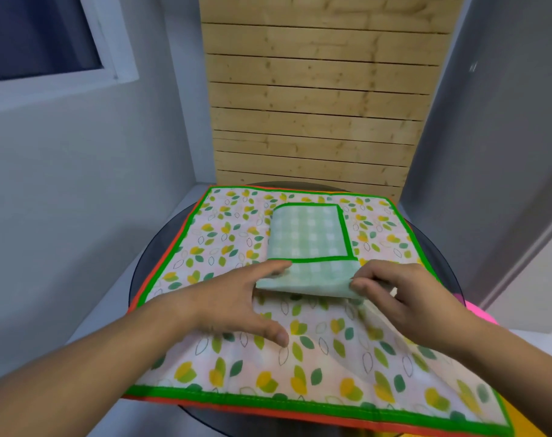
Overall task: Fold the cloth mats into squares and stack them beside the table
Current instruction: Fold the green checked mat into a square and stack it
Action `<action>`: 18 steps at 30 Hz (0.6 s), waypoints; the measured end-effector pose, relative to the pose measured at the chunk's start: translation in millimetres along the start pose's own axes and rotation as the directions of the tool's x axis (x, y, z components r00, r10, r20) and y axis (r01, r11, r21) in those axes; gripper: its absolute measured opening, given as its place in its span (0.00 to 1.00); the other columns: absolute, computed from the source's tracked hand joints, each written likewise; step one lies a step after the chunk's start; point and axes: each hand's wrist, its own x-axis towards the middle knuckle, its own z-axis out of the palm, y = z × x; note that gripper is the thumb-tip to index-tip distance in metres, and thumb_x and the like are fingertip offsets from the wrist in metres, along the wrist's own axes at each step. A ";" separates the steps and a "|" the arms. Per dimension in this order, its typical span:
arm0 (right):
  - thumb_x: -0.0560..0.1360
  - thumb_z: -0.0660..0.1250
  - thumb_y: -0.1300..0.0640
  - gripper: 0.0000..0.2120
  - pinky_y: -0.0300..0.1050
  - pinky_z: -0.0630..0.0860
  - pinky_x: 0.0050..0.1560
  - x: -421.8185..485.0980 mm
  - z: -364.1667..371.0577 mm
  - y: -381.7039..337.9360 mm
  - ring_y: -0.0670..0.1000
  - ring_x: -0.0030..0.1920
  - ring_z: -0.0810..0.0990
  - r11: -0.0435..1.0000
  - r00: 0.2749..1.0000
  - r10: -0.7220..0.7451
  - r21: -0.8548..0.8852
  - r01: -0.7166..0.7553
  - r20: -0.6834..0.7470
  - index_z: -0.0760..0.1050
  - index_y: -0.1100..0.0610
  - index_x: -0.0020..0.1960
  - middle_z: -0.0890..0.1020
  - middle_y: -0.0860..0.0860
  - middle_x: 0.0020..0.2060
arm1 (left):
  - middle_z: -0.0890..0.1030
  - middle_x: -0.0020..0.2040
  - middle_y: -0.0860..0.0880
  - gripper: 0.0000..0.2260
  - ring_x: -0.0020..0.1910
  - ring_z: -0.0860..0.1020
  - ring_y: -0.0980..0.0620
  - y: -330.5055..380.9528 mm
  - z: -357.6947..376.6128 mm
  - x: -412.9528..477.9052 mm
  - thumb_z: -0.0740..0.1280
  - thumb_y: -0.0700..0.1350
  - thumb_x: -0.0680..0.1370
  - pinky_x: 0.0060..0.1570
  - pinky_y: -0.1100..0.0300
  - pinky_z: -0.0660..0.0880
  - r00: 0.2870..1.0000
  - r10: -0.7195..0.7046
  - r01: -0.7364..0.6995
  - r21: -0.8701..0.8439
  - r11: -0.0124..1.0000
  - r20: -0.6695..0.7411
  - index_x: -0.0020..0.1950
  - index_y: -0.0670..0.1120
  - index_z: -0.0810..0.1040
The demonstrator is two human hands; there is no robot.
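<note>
Both hands work the near edge of the folded green checked mat — the right hand pinches its right corner with curled fingers, the left hand lays straight fingers against its left corner. That mat sits on a spread leaf-print mat covering the round dark surface.

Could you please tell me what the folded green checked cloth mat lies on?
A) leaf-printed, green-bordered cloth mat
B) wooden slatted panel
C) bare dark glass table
A: the green checked cloth mat lies on the leaf-printed, green-bordered cloth mat, with leaves showing around it.
</note>
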 end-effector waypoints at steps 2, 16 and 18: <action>0.78 0.61 0.40 0.12 0.40 0.74 0.39 -1.3 -3.9 -10.0 0.47 0.40 0.79 0.997 0.999 0.033 0.073 -0.031 -0.022 0.77 0.43 0.42 0.81 0.43 0.37 | 0.68 0.71 0.70 0.41 0.71 0.66 0.67 -0.5 2.1 -7.2 0.80 0.65 0.63 0.71 0.65 0.64 0.996 0.031 -0.028 0.033 0.999 -0.088 0.73 0.70 0.65; 0.67 0.73 0.38 0.17 0.45 0.73 0.46 2.3 -11.8 -31.9 0.46 0.44 0.80 0.771 0.936 0.351 0.576 -0.271 -0.030 0.82 0.51 0.43 0.83 0.45 0.43 | 0.81 0.61 0.64 0.15 0.61 0.77 0.67 9.9 22.5 -12.3 0.67 0.51 0.82 0.66 0.59 0.74 0.950 -0.021 -0.051 -0.221 0.974 -0.312 0.68 0.58 0.75; 0.66 0.73 0.40 0.22 0.45 0.78 0.50 -0.3 -9.4 -24.7 0.49 0.51 0.83 0.721 0.945 0.320 0.630 -0.289 0.068 0.81 0.52 0.55 0.85 0.48 0.51 | 0.82 0.59 0.63 0.12 0.60 0.78 0.65 14.0 22.9 -7.8 0.66 0.48 0.82 0.65 0.57 0.75 0.941 -0.030 -0.076 -0.296 0.952 -0.337 0.64 0.60 0.76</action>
